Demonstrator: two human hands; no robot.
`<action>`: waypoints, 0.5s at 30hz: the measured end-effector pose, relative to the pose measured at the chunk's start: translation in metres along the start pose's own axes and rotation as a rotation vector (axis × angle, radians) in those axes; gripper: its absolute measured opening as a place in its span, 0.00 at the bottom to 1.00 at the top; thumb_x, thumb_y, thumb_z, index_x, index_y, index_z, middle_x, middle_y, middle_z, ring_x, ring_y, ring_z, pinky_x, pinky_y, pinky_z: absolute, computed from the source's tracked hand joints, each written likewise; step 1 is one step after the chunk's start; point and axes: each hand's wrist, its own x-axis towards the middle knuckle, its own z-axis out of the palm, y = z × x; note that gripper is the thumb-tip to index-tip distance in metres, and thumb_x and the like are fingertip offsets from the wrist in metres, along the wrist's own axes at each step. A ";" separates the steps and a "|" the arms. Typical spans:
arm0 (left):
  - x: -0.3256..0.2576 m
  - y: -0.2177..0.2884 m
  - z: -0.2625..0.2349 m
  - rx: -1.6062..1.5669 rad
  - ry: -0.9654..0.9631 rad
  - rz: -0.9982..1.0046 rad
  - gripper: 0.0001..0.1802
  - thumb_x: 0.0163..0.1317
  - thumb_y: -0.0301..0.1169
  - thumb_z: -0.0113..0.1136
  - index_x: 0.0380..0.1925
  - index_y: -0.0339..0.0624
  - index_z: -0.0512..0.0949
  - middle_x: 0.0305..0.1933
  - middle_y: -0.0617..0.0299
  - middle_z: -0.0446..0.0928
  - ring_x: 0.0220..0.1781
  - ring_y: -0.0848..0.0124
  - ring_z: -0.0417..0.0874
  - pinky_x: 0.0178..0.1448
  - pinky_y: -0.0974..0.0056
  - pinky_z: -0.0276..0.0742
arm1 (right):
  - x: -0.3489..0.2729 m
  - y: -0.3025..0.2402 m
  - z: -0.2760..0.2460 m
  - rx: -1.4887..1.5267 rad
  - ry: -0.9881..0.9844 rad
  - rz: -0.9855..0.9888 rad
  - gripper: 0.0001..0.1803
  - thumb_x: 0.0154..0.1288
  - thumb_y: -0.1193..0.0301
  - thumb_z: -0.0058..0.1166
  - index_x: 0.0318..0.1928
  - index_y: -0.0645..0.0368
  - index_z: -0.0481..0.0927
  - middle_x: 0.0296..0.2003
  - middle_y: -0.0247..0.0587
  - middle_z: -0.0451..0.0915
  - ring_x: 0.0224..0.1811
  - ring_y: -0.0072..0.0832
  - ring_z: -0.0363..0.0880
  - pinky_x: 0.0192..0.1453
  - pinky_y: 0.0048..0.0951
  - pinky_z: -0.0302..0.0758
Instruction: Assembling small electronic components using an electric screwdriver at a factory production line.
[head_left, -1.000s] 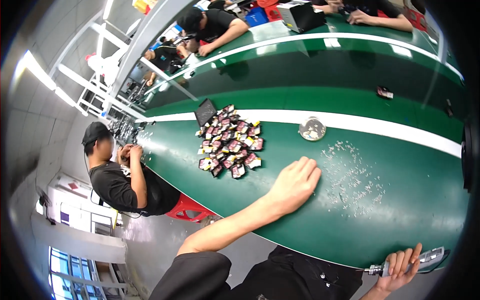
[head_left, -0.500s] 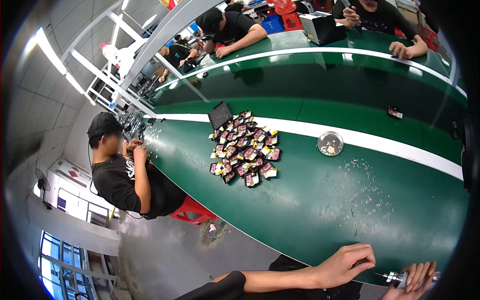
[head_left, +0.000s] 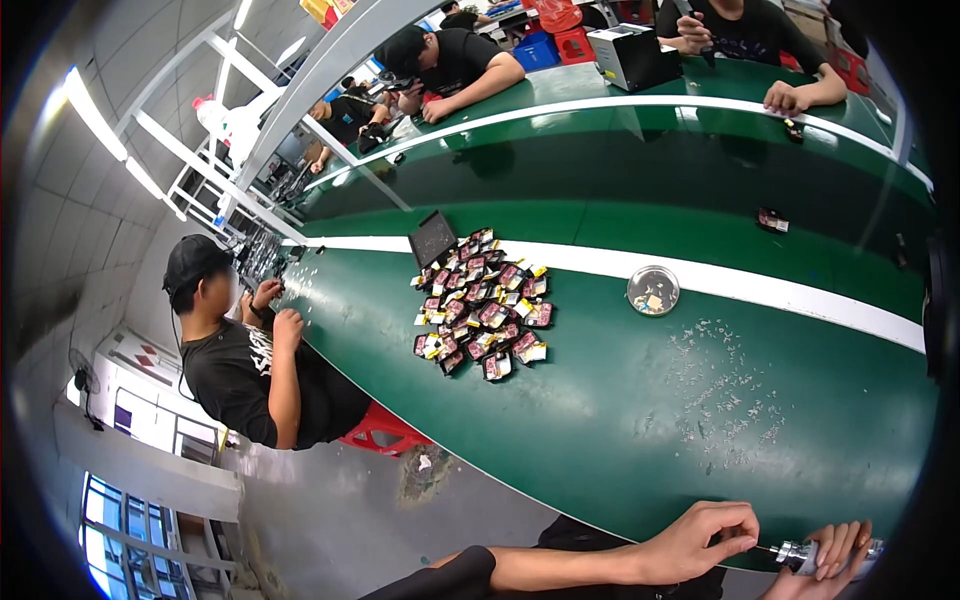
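My right hand (head_left: 838,552), low at the right corner, wraps its fingers round an electric screwdriver (head_left: 793,553) with a silver metal head and a thin bit aimed left. Right at the bit's tip, my left hand (head_left: 700,540) has thumb and forefinger pinched together. Whatever sits in that pinch is too small to make out. Beyond both hands, many tiny silvery pieces (head_left: 725,390) lie scattered on the green tabletop (head_left: 600,430). A round metal dish (head_left: 653,291) with small pale bits inside stands farther back.
Small black packs with printed labels (head_left: 490,310) are heaped left of centre, beside a black tray (head_left: 432,238). A white strip (head_left: 780,305) crosses the table. A co-worker (head_left: 250,350) sits at the left. On the belt lies another pack (head_left: 771,220); people work across it.
My left hand has shifted slightly right and down, so its pinch now meets the screwdriver's tip. The right hand keeps its hold. Another small pack now shows near the far person's hand.
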 end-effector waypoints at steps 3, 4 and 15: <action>0.000 -0.001 -0.001 -0.014 -0.004 -0.019 0.06 0.66 0.25 0.55 0.32 0.33 0.71 0.29 0.60 0.70 0.28 0.72 0.69 0.33 0.66 0.65 | 0.000 0.002 0.002 -0.005 0.035 -0.008 0.07 0.66 0.70 0.52 0.33 0.62 0.75 0.14 0.29 0.65 0.16 0.19 0.62 0.27 0.21 0.63; 0.000 -0.001 -0.001 -0.019 -0.006 -0.025 0.07 0.66 0.25 0.55 0.32 0.33 0.71 0.29 0.60 0.70 0.28 0.72 0.69 0.33 0.66 0.65 | 0.001 0.002 0.002 -0.006 0.036 -0.009 0.07 0.66 0.70 0.52 0.33 0.62 0.75 0.14 0.29 0.65 0.16 0.19 0.62 0.27 0.21 0.63; -0.001 -0.003 0.008 -0.051 -0.018 -0.076 0.06 0.66 0.25 0.56 0.32 0.33 0.72 0.29 0.60 0.70 0.28 0.73 0.70 0.34 0.67 0.66 | 0.001 -0.001 -0.006 -0.003 0.034 -0.019 0.04 0.63 0.72 0.54 0.34 0.60 0.77 0.14 0.28 0.67 0.15 0.19 0.64 0.25 0.20 0.65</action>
